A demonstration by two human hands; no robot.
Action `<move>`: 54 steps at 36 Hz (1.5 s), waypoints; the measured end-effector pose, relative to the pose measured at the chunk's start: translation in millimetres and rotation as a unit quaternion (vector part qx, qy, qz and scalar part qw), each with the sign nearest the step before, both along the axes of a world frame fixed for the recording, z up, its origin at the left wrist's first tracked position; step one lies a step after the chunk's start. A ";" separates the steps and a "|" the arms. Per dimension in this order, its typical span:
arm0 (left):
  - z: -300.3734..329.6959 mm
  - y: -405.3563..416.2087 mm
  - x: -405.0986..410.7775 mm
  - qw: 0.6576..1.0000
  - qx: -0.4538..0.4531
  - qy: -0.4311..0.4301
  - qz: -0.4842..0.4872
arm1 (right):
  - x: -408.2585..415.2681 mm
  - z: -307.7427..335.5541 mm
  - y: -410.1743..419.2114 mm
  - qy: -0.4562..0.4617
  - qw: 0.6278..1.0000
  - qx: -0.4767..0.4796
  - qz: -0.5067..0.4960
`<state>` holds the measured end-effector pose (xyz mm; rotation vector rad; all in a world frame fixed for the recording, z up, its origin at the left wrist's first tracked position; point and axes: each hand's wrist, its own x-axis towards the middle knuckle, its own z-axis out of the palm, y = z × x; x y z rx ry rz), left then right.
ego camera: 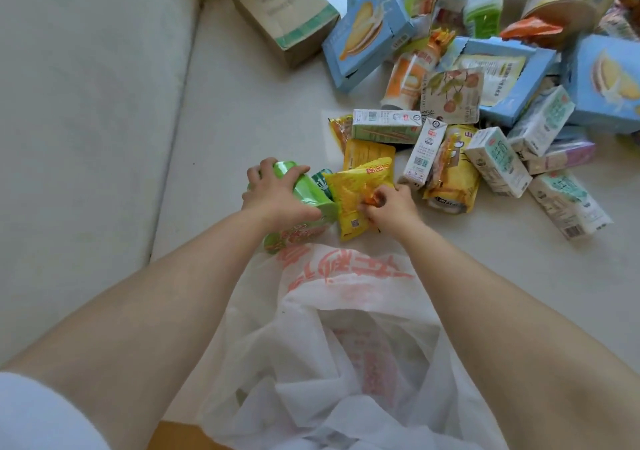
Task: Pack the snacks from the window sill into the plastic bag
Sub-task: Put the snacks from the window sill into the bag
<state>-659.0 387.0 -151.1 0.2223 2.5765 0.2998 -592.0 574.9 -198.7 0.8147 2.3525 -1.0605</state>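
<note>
Your left hand [277, 193] is curled over a green snack packet [304, 190], fingers wrapped round its far end, gripping it just beyond the bag's edge. Your right hand [391, 207] pinches the near side of a yellow snack packet [356, 190], which lies touching the green one on its right. The white plastic bag [332, 345], printed in red, lies slack and open-mouthed on the window sill [225, 103] between your forearms, its far edge just under the two held packets. Remaining stock on the sill, beyond and to the right: small white drink cartons [497, 162], a second yellow pouch [453, 179], light blue boxes [367, 30], and a brown paper bag [284, 9] at the far end.
</note>
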 end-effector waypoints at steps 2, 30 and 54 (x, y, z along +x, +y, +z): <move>-0.8 -5.4 2.5 1.000 0.013 0.004 0.000 | 0.2 -6.1 -4.2 -0.002 0.999 0.018 -0.028; 2.4 23.9 2.0 0.999 -0.040 0.029 0.000 | -2.0 29.8 -3.5 0.048 0.985 0.146 -0.083; 15.4 -0.5 14.6 0.999 0.021 0.025 0.044 | -11.4 65.6 59.7 0.041 0.965 0.068 -0.251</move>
